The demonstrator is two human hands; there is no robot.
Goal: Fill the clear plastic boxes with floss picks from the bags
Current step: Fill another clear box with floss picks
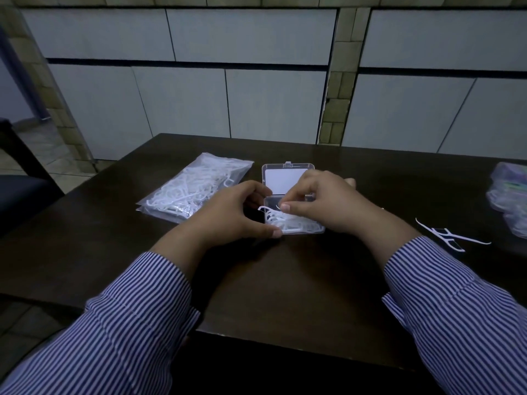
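Nearest me, my left hand (pixel 239 212) curls its fingers round the left edge of the clear plastic box (pixel 293 220), thumb at its near left corner. My right hand (pixel 322 201), just beyond, pinches floss picks (pixel 285 220) over the box tray. The box sits mid-table (pixel 285 280), directly between the hands, long axis left to right, lid (pixel 286 178) hinged open toward the far edge. The bag (pixel 191 189) lies left of the box, nearer my left hand. Two loose picks (pixel 450 238) rest toward the right edge; more bags (pixel 510 201) beyond them.
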